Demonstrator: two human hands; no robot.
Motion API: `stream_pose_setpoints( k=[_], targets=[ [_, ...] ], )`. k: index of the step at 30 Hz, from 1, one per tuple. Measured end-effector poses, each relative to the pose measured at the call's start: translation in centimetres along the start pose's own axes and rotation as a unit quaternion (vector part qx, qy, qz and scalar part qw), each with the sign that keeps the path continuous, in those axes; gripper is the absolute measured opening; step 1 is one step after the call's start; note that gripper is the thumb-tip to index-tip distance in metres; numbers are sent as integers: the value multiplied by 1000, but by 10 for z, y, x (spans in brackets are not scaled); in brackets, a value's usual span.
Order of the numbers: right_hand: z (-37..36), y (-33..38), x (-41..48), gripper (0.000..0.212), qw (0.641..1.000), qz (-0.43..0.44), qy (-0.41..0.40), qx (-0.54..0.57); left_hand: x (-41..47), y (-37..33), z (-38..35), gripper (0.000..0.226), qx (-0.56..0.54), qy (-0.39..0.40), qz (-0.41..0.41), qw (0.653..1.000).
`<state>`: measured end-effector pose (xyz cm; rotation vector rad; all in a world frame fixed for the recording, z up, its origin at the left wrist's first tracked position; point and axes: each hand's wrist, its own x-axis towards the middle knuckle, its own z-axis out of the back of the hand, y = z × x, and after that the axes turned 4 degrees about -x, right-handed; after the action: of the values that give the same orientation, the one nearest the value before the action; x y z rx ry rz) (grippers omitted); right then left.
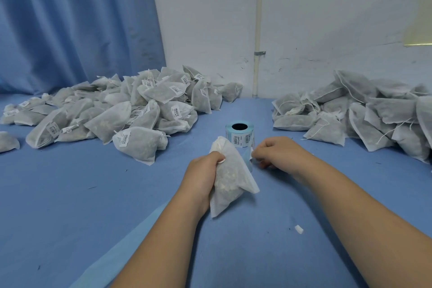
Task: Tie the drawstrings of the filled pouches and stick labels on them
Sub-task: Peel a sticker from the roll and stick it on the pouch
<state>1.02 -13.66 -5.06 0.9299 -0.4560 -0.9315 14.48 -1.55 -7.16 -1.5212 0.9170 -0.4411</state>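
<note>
My left hand [203, 170] grips a filled white pouch [230, 180] near its top and holds it upright over the blue cloth. Just right of it, my right hand [278, 154] pinches a white label [252, 152] at the end of the blue backing strip [248, 161]. That strip runs from a label roll [240, 134] standing just behind the pouch. The pouch hides part of the strip.
A big heap of labelled pouches [131, 110] lies at the left back. A heap of pouches without labels [364, 112] lies at the right. A small white scrap [299, 229] rests on the blue table cloth [93, 194]. A blue curtain and a white wall stand behind.
</note>
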Motion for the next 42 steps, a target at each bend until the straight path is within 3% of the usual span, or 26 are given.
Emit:
stream_pose_setpoints(
  k=[6, 10, 13, 16, 20, 24, 30, 35, 40, 42],
  targets=[
    [29, -5, 1, 5, 998, -51, 46, 16, -3, -1, 1, 13, -9, 4, 0, 1000],
    [52, -5, -7, 8, 996, -65, 27, 61, -6, -2, -1, 12, -9, 0, -8, 1000],
    [57, 11, -14, 5, 983, -22, 30, 177, -10, -1, -4, 10, 3, -8, -32, 999],
    [46, 37, -26, 4, 945, 42, 122, 301, -18, 0, -10, 11, 32, -23, -79, 996],
    [18, 59, -39, 14, 917, 111, 237, 301, -29, 2, -17, 19, 57, -16, -144, 988],
    [5, 59, -39, 10, 931, 122, 192, 285, -34, 2, -17, 19, 70, -18, -181, 981],
    [5, 57, -36, 11, 932, 124, 138, 310, -40, 0, -18, 7, 38, 24, -163, 986],
    [2, 63, -40, 11, 940, 115, 109, 302, -47, -4, -19, 33, 40, 60, -132, 989],
    [3, 69, -45, 8, 950, 101, 84, 283, -46, -4, -19, 34, 14, 53, -128, 990],
    [8, 73, -47, 7, 966, 102, 58, 229, -45, -4, -18, 33, -13, 35, -123, 992]
  ],
)
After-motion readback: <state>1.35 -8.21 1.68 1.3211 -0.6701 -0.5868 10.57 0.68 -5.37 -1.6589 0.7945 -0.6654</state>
